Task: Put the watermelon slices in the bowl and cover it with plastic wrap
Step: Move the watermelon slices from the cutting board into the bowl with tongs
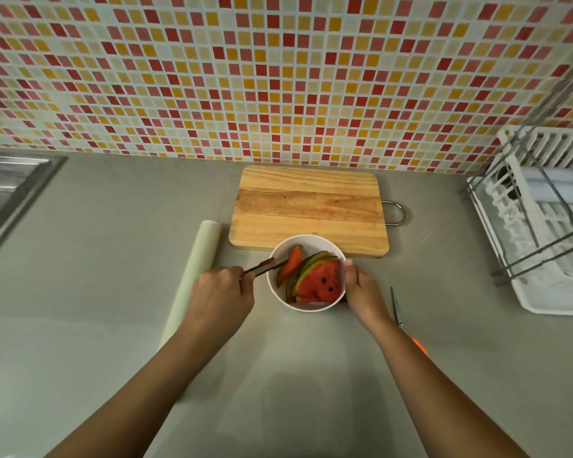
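Centre frame: our left hand (224, 292) curls round metal tongs (262, 268), their tips at a watermelon slice (291, 264) leaning inside the white bowl (313, 246) beside the other slices (318, 282). Our right hand (361, 292) grips the bowl's right rim. We should settle the slice flat, then loosen the tongs. Whether the tips clamp it is unclear. Our right forearm (427, 375) hides most of the scissors (397, 309). The plastic wrap roll (196, 279) lies to the left.
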